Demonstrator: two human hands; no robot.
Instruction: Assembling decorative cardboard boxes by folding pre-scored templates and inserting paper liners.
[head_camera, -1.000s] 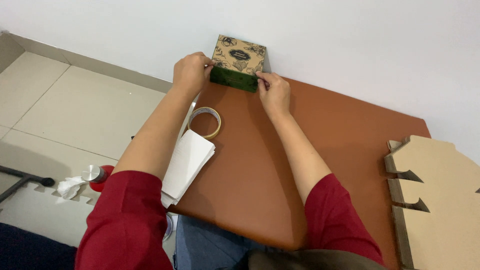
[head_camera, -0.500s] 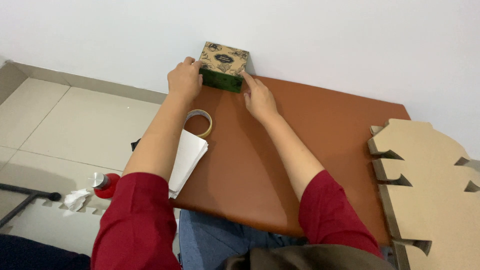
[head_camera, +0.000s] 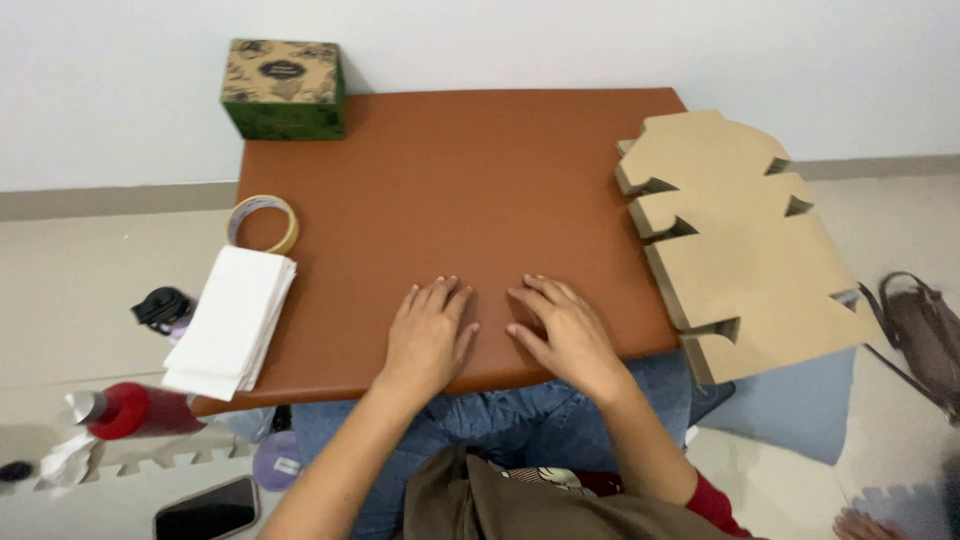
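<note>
My left hand (head_camera: 428, 336) and my right hand (head_camera: 562, 333) lie flat, palms down, side by side on the near edge of the brown table top (head_camera: 460, 190). Both hold nothing and their fingers are spread. A small patterned box with a green side (head_camera: 285, 87) stands at the far left corner of the table, against the white wall, well away from both hands.
A roll of tape (head_camera: 263, 223) and a stack of white sheets (head_camera: 233, 318) rest at the table's left edge. A pile of flat notched cardboard pieces (head_camera: 735, 240) overhangs the right edge. On the floor are a red bottle (head_camera: 120, 410), a phone (head_camera: 208, 508) and a brown bag (head_camera: 925, 335).
Both hands have let go of the patterned box at the far corner and pulled back to the near edge of the table. The camera view has shifted.
</note>
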